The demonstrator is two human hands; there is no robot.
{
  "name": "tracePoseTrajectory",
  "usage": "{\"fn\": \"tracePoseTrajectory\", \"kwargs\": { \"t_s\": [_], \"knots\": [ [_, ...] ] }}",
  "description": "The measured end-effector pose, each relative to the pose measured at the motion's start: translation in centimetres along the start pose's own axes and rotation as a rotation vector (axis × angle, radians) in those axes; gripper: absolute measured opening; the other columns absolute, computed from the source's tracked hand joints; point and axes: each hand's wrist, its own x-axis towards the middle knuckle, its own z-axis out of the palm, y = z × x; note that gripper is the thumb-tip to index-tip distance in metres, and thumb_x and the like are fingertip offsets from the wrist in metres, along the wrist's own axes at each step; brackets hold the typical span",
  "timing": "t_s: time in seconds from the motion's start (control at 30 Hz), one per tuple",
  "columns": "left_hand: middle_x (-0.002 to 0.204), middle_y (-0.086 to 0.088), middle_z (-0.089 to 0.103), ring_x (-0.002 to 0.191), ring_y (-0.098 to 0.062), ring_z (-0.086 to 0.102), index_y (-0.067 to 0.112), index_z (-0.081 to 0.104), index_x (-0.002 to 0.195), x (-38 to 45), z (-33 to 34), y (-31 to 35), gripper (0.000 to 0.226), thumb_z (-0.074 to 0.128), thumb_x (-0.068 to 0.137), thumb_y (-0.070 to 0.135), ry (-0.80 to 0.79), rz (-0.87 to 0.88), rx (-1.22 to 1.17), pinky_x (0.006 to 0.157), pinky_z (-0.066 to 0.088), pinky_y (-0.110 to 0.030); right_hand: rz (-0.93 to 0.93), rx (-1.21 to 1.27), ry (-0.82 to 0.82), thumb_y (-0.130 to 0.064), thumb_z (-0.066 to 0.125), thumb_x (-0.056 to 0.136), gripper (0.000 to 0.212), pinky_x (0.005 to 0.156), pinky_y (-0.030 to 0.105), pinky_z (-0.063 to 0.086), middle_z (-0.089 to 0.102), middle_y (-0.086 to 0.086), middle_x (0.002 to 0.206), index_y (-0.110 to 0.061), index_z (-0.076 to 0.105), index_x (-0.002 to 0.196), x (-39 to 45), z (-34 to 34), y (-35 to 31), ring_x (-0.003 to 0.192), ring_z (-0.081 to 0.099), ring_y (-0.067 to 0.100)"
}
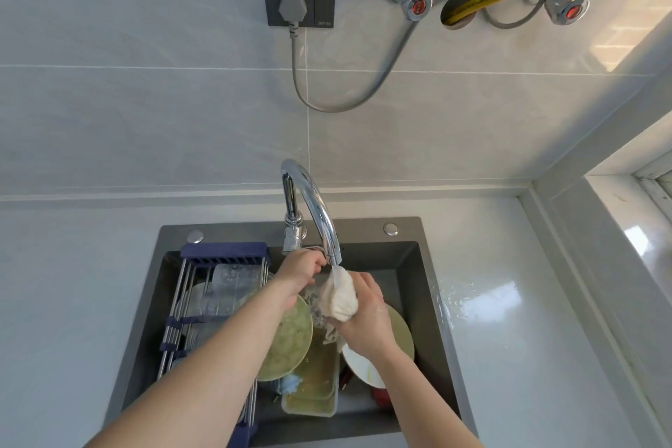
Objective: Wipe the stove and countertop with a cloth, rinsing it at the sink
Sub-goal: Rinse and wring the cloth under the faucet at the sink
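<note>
My right hand grips a bunched cream cloth right under the spout of the chrome faucet, and water runs onto the cloth. My left hand reaches to the faucet's lever at the base of the spout, fingers closed around it. Both hands are over the dark grey sink. The white countertop surrounds the sink. The stove is out of view.
The sink holds green plates, a clear container of murky water, a white plate and a red item. A blue-ended metal drying rack with glasses spans its left side. Water drops lie on the counter right of the sink. On the wall are a socket, valves and a yellow hose.
</note>
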Motion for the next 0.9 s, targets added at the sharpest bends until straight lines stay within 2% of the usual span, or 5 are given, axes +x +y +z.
{"fn": "tracePoseTrajectory", "kwargs": {
  "t_s": [0.23,0.47,0.6,0.77,0.9],
  "knots": [
    [0.147,0.012,0.045,0.137,-0.011,0.044,0.028,0.039,0.155,-2.7,-0.7,-5.4,0.046,0.043,0.109,0.028,0.024,0.117,-0.026,0.116,0.032,-0.036,0.239,0.424,0.061,-0.026,0.088,0.077,0.042,0.081,0.028,0.058,0.071,-0.014,0.097,-0.032,0.061,0.110,0.4,-0.1,-2.3,0.092,0.070,0.006],
    [0.130,0.004,0.064,0.121,-0.015,0.060,0.026,0.061,0.131,-3.8,-1.3,-7.9,0.034,0.051,0.100,0.015,0.061,0.137,0.066,0.092,0.050,-0.028,0.414,0.549,0.076,-0.023,0.084,0.081,0.035,0.083,0.033,0.058,0.073,-0.006,0.096,-0.028,0.062,0.107,0.7,-0.5,-3.3,0.092,0.071,0.013],
    [0.140,0.018,0.049,0.130,-0.008,0.050,0.036,0.035,0.150,-5.2,0.0,-9.0,0.091,0.066,0.067,0.051,0.005,0.428,0.676,0.112,0.040,-0.035,0.511,0.646,0.081,-0.021,0.083,0.080,0.032,0.087,0.045,0.060,0.075,0.004,0.097,-0.024,0.065,0.106,0.1,0.0,-4.3,0.095,0.073,0.023],
    [0.155,0.015,0.039,0.140,-0.011,0.044,0.029,0.014,0.160,-5.1,0.7,-10.1,0.128,0.070,0.058,0.083,0.188,0.424,0.855,0.117,0.036,-0.035,0.577,0.731,-0.070,-0.037,0.081,0.073,0.040,0.096,0.054,0.058,0.078,0.005,0.101,-0.024,0.069,0.109,-1.3,-0.1,-5.2,0.100,0.074,0.025],
    [0.107,0.024,0.068,0.095,-0.005,0.067,0.047,0.049,0.125,-5.0,-1.0,-9.9,0.074,0.073,0.060,0.075,0.171,0.316,0.695,0.082,0.058,-0.031,0.446,0.606,-0.241,-0.041,0.082,0.080,0.043,0.097,0.044,0.058,0.078,-0.004,0.109,-0.024,0.068,0.118,-2.3,-1.2,-5.3,0.105,0.073,0.016]
  ]
}}
